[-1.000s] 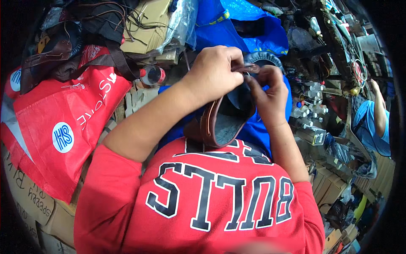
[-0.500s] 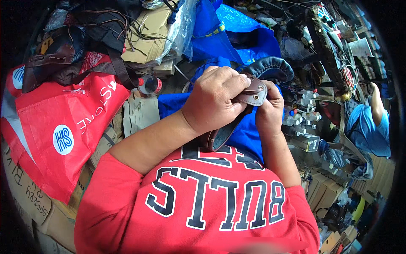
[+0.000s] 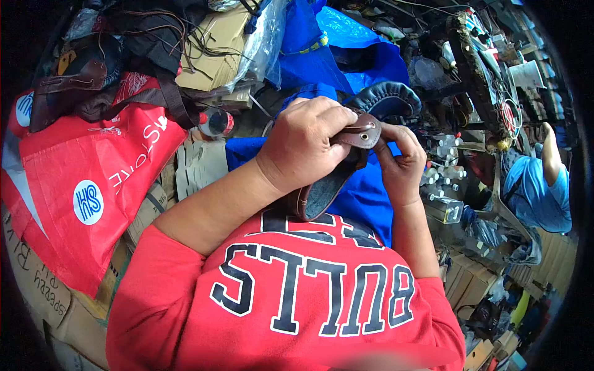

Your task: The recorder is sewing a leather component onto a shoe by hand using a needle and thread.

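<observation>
A moccasin-style leather shoe (image 3: 322, 190) is held in front of my chest. It has a dark blue gathered toe (image 3: 391, 99) pointing away to the right and brown sides. My left hand (image 3: 309, 143) is closed round it, thumb and fingers pinching a brown eyelet flap (image 3: 366, 131) with two metal eyelets. Just right of that flap is my right hand (image 3: 403, 162). Its thumb and forefinger come together by the flap's edge, the other fingers curled. Whatever sits between those fingertips is too small to make out. My left hand covers the middle of the shoe.
On the left lies a red bag (image 3: 59, 167), with another dark shoe (image 3: 93, 73) above it. Blue sheeting (image 3: 365, 62), a cardboard piece with laces (image 3: 213, 52) and a bottle (image 3: 216, 122) lie ahead. Several small bottles (image 3: 440, 176) stand right, with a person in blue (image 3: 537, 191) beyond.
My right hand has shifted right and slightly down, off the eyelet flap it was touching. The shoe and my left hand have moved a little left.
</observation>
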Demonstrator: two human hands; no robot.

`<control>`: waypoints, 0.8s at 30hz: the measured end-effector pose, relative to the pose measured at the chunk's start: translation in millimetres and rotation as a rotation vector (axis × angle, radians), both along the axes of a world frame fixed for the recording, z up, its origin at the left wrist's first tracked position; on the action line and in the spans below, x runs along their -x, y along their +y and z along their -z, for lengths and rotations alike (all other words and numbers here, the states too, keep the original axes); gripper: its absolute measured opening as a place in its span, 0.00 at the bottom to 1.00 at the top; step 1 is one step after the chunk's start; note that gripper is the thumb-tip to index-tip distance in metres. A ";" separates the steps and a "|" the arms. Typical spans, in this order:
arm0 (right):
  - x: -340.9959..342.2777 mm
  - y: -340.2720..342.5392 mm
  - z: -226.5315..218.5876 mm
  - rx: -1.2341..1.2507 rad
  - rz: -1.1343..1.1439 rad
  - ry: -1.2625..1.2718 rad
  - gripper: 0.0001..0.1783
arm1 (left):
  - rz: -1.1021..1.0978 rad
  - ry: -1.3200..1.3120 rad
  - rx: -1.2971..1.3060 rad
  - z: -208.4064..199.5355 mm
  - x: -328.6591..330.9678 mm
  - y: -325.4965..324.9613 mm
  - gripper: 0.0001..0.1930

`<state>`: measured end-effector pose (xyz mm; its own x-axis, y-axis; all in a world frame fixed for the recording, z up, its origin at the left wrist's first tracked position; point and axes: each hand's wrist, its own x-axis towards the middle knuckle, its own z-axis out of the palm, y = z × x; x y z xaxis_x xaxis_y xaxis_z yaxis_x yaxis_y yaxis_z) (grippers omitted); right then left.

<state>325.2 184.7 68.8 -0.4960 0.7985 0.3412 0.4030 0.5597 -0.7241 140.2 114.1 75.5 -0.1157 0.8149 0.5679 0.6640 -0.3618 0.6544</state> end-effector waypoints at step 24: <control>-6.5 -3.3 -61.7 -0.034 -0.184 -0.047 0.08 | 0.553 0.564 0.185 -32.0 51.9 62.6 0.11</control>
